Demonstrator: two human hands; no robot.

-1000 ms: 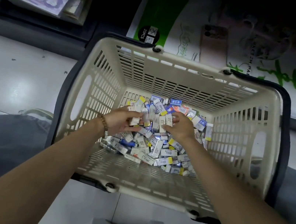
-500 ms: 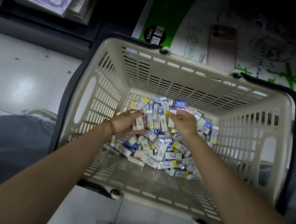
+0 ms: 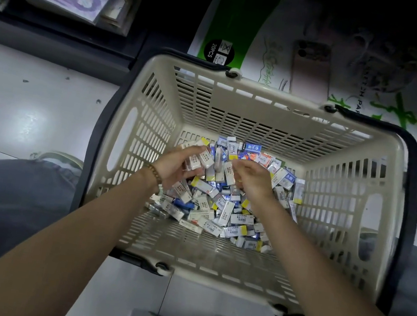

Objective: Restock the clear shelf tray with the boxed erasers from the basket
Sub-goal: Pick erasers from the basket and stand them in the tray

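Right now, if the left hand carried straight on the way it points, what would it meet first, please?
Most likely the eraser boxes piled at the far end, then the basket wall behind them. The left hand, holding a few boxes, points that way; depth is unclear.

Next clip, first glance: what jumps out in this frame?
A cream basket fills the middle of the view, with a jumbled heap of boxed erasers across the far part of its bottom. Both hands are down in it: the left hand grips a few boxes and the right hand pinches one beside it. A phone lies on green-and-white packs behind the basket.
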